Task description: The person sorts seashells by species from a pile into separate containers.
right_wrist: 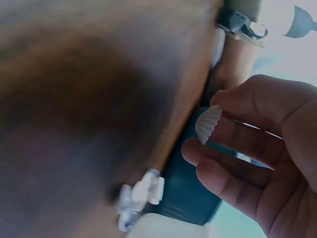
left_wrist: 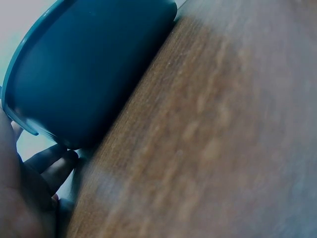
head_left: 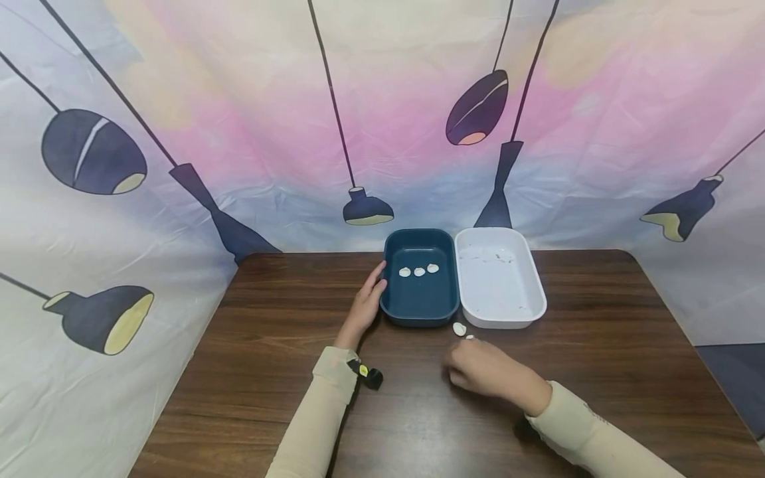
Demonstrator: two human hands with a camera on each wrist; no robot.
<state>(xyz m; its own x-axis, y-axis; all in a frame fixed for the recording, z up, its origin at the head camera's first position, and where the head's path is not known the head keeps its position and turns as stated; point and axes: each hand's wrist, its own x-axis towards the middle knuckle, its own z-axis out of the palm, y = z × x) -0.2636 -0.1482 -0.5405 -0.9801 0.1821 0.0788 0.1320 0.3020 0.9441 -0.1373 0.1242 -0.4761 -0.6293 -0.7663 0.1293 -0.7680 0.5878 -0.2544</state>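
Observation:
My right hand [head_left: 487, 372] pinches a white ribbed seashell [right_wrist: 208, 123] between thumb and fingertips, over the table in front of the trays. Just beyond it in the head view lies a loose seashell [head_left: 459, 328], with another partly hidden behind the knuckles. Three more seashells [head_left: 420, 271] sit in a row inside the dark teal tray [head_left: 420, 313]. Along that tray's left side my left hand [head_left: 364, 307] rests with its fingers extended, touching the wall. From the left wrist, the fingers [left_wrist: 57, 166] show at the tray's lower edge.
A white tray [head_left: 501, 317] stands right beside the teal one, with small dark specks inside. Both are toward the back of the brown wooden table [head_left: 287, 372]. Behind hangs a cloth [head_left: 412, 119] printed with lamps.

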